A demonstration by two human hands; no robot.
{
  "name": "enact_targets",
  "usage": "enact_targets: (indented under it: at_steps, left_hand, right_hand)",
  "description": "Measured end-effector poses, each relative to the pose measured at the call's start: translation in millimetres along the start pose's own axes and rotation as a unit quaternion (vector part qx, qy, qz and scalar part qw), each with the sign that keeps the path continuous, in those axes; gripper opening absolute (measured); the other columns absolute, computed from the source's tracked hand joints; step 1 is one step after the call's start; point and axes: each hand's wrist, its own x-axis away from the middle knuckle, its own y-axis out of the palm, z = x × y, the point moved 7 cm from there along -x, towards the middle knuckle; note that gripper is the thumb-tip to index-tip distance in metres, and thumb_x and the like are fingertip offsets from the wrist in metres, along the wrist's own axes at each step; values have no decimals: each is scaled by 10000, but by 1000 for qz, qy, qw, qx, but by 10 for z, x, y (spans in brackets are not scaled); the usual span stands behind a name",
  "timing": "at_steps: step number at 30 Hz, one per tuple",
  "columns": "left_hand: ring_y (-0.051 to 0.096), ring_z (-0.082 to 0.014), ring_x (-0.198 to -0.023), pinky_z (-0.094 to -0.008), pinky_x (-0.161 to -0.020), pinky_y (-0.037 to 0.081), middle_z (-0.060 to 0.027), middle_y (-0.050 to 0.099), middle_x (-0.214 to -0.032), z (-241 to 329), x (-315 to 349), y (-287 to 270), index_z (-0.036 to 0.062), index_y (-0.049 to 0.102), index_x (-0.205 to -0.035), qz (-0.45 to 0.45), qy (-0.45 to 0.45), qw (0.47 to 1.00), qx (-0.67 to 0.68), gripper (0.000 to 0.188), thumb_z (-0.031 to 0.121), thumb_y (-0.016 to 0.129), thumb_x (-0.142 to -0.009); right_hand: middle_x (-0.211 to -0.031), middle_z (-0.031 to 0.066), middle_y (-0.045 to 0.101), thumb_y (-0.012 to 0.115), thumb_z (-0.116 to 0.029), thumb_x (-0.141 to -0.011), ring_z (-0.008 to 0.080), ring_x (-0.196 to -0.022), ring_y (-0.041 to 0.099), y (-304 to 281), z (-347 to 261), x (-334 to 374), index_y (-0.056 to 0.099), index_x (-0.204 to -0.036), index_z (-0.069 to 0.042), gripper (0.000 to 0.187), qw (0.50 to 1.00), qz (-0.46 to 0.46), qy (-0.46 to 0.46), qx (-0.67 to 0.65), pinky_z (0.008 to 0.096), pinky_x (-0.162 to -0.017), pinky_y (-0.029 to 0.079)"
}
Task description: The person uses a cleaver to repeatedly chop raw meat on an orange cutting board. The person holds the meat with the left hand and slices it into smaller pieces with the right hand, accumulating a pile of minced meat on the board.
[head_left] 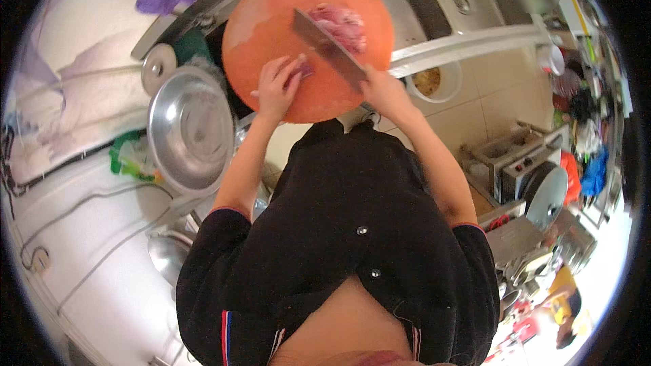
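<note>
The cleaver slants between the left hand and the meat pile, blocking the straight path across the orange board; a hand could pass over the board's bare upper left, the metal basin crowds its lower left and the sink opens to its right

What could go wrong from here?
1. The left hand is at a small dark-red piece close to the cleaver in the right hand; a slip might cut its fingers.
2. The meat pile lies toward the orange board's sink side; a hard push could send bits over the rim.
</note>
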Motion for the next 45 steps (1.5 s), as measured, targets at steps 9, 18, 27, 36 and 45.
enact_targets:
  at_steps: [9,18,27,36,45]
  left_hand:
    - [589,-278,-954,-399,-833,481,-83,631,-1028,38,-65,138,35,672,-939,-28,72,995,60,216,72,705,-729]
    - [588,-274,-945,-379,-815,496,-87,622,-966,-82,-187,209,21,663,-893,-57,88,993,55,193,88,696,-716]
    - [588,-281,-951,-377,-803,507,-100,619,-959,-152,-169,269,12,661,-866,-109,93,987,75,169,60,681,-705]
    - [571,-309,-976,-401,-839,492,-117,618,-1012,-242,-120,357,13,658,-867,-110,30,991,68,198,73,718,-688]
    - [571,-308,-919,-397,-792,493,-102,607,-968,-349,-99,411,33,656,-844,-119,-15,988,96,198,76,741,-670]
  right_hand:
    - [-714,214,618,501,-176,-915,437,-681,606,-241,-319,352,482,-949,-67,116,1000,10,19,8,545,-598,466]
    - [-705,217,600,547,-132,-898,427,-672,592,-135,-474,515,511,-979,-45,124,997,7,61,-36,506,-568,448]
    - [-712,181,603,556,-112,-890,389,-637,601,3,-589,679,496,-998,-78,128,998,-10,53,20,471,-545,469]
    - [-739,161,590,541,-98,-876,364,-625,608,58,-623,768,477,-986,-68,131,997,-46,41,41,452,-524,488]
    - [-718,152,588,502,-31,-818,325,-611,631,127,-686,642,458,-957,-33,147,994,-88,30,51,421,-514,515]
